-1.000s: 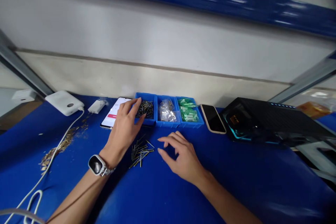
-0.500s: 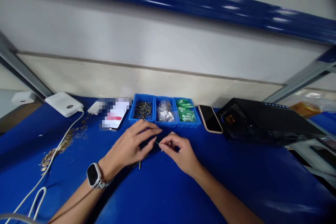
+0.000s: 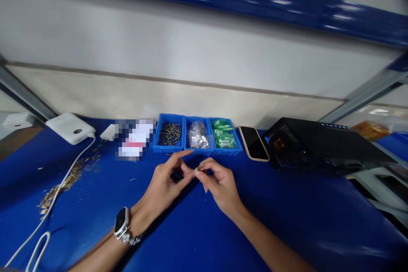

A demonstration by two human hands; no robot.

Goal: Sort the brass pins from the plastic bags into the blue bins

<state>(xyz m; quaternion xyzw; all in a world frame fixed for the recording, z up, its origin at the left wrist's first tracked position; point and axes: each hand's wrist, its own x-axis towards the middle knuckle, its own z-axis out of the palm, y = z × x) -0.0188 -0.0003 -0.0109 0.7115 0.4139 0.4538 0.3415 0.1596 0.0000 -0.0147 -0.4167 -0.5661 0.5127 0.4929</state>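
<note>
In the head view my right hand (image 3: 221,185) pinches a small thin brass-and-dark metal pin (image 3: 199,168) between thumb and fingers. My left hand (image 3: 168,182) comes in from the other side. Its thumb and a fingertip close at the pin's near end, while the index finger stretches out above. The exact shape of the pin's gripped end is hidden by fingertips. Just beyond the hands stands a blue bin of loose metal pins (image 3: 170,134). Beside it are a bin with clear plastic bags (image 3: 199,136) and a bin with green packets (image 3: 223,134).
Left of the bins lie a phone (image 3: 135,140), a white adapter (image 3: 109,132) and a white power bank (image 3: 70,128) with a cable (image 3: 68,178) crossing wood-like scraps (image 3: 63,185). To the right are a second phone (image 3: 254,143) and a black box (image 3: 318,144). A wall closes off the back.
My left hand has turned and its fingers have come up to my right fingertips. The pin now shows between them. The pieces that lay under my left hand no longer show on the table.
</note>
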